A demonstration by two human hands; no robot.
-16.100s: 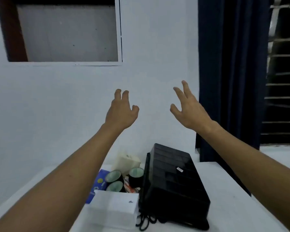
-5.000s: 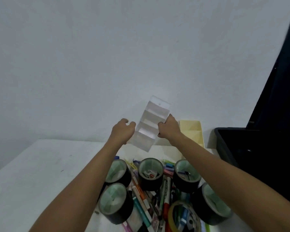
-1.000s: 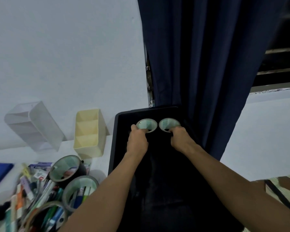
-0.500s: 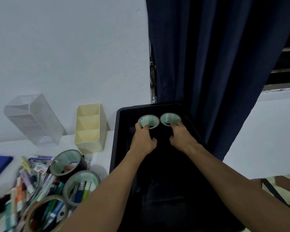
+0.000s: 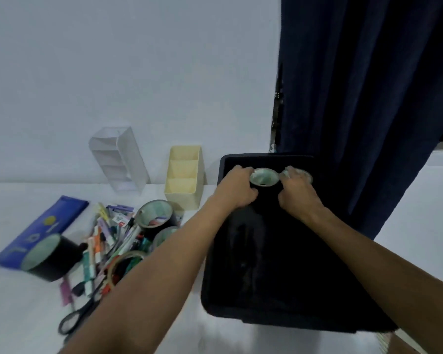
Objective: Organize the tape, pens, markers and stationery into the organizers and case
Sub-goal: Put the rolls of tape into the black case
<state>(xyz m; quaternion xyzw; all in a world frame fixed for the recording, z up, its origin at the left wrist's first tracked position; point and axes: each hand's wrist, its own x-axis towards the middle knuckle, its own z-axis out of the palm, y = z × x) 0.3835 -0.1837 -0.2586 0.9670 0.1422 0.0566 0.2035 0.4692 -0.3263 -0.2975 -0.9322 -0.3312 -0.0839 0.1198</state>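
Your left hand [image 5: 237,190] grips one tape roll [image 5: 264,177], your right hand [image 5: 298,191] another roll [image 5: 308,175], both at the far end of the black case [image 5: 266,264].

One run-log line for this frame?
left hand: grips tape roll | right hand: on second roll | both in black case far end | organizers: empty

Before me, a plain white wall [image 5: 128,72]; a dark blue curtain [image 5: 368,98] hangs at right; white table [image 5: 16,315] below.
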